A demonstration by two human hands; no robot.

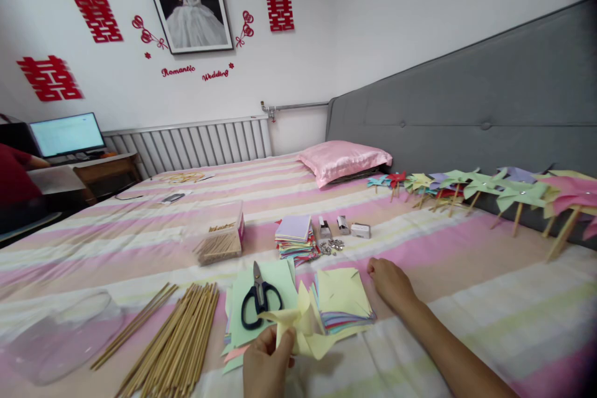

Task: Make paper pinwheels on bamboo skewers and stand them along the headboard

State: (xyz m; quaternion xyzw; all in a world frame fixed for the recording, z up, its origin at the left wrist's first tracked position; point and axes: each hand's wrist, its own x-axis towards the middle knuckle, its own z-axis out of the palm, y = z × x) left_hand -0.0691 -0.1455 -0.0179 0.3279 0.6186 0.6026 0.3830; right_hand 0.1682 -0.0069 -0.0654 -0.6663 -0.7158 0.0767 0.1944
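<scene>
My left hand [270,360] pinches a pale yellow paper pinwheel [305,326] with folded blades and no stick visible on it. My right hand [392,283] rests over the bedspread with its fingers curled closed; whatever may be in them is hidden. Beside it lies a stack of cut square papers [342,292], yellow on top. A little farther off are several small silver pins [331,247] in a loose heap. Dark-handled scissors [259,298] lie on green paper sheets [284,280], just beyond my left hand.
Wooden sticks [186,336] and a clear plastic bag [65,336] lie at left. A clear box of sticks [221,239], coloured paper squares [295,236] and small boxes [360,231] stand farther back. Finished pinwheels [520,193] line the headboard [466,93]. A person's red sleeve [18,158] shows at left.
</scene>
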